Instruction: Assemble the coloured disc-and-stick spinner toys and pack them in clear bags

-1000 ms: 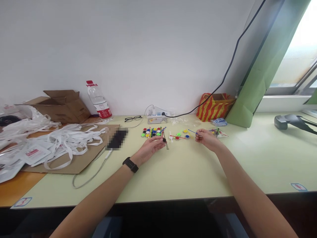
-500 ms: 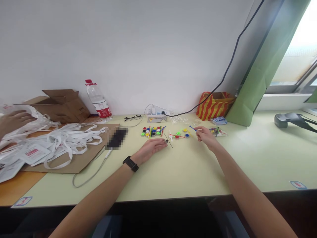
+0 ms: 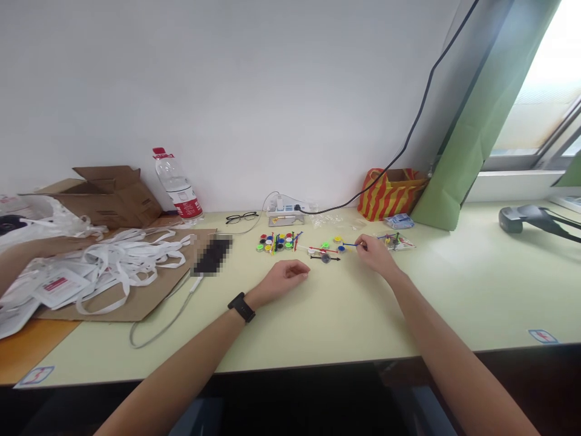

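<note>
My right hand (image 3: 376,254) pinches one end of a thin blue arrow-shaped pointer (image 3: 350,244) just above the table. The pointer's far end comes close to a blue disc (image 3: 341,249) and a yellow disc (image 3: 338,240). My left hand (image 3: 285,280) rests on the table, fingers loosely curved and thumb apart, with nothing in it. To its right lies a black arrow pointer with a round base (image 3: 325,258). Just behind that are a red pointer (image 3: 327,249), a green disc (image 3: 325,245) and a white disc (image 3: 311,251).
Several coloured discs and pointers (image 3: 279,242) lie grouped behind my left hand. A small bag of parts (image 3: 399,242) is beyond my right hand. At left are a phone (image 3: 213,257), cardboard (image 3: 149,297) with white straps, a bottle (image 3: 185,197) and another person's hand (image 3: 59,245).
My left hand has let go of the black pointer, which now lies flat further right, and has drawn slightly nearer. My right hand has lowered the blue pointer towards the discs.
</note>
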Demonstrator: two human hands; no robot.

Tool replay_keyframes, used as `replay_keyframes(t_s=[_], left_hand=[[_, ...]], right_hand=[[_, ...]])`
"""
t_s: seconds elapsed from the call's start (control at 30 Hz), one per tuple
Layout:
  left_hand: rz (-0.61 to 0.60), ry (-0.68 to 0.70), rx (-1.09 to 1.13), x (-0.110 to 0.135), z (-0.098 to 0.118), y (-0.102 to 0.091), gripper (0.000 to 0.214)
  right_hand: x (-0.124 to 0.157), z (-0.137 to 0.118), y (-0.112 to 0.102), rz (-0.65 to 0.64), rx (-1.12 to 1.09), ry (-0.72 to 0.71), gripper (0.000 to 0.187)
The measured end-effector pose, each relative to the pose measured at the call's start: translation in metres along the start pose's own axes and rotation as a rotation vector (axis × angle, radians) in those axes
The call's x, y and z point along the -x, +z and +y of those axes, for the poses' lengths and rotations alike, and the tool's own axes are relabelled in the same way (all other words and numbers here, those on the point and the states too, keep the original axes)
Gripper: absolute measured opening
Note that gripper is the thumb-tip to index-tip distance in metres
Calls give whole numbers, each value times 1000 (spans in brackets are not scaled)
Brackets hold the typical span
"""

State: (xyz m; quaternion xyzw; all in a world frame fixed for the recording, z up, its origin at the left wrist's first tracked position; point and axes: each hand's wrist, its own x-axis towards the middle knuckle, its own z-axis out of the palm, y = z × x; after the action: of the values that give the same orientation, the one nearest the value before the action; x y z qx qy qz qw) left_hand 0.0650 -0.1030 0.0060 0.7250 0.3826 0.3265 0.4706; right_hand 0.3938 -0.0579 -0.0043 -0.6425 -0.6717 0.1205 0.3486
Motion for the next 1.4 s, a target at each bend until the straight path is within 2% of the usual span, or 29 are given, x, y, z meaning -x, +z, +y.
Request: replay_keyframes(t_s=[0.17,0.67,0.9,1.0,1.1,1.27,1.3,1.37,1.4], left_hand=[[-25,29,-100,2,1,1,27],[-40,46,-96,2,1,-1,28],[-39,44,-113,2,0,0,27],[-35,52,-101,2,1,0,27],[-35,58,-102,3,4,0,27],[-74,89,-133,6,10,2,36],[-83,95,-146,7,12,2,37],[-88,93,-165,7,13,2,37],[-88,85,-166,7,12,2,36]], right_hand=[[3,-3,2,-32,88,-63,17],[6,-4,-2,-8,233,-95,21],[7,-9,-10,2,264,-52,15],[8,-9,-17,-8,259,-29,21],[12,-15,-19,-126,201,-75,24],[27,-50,-8,-530,-96,-236,23],[30,-58,-7,-575,-173,-253,23],[33,-70,-8,-579,-322,-244,23],[33,-72,-10,-529,-387,-214,24]])
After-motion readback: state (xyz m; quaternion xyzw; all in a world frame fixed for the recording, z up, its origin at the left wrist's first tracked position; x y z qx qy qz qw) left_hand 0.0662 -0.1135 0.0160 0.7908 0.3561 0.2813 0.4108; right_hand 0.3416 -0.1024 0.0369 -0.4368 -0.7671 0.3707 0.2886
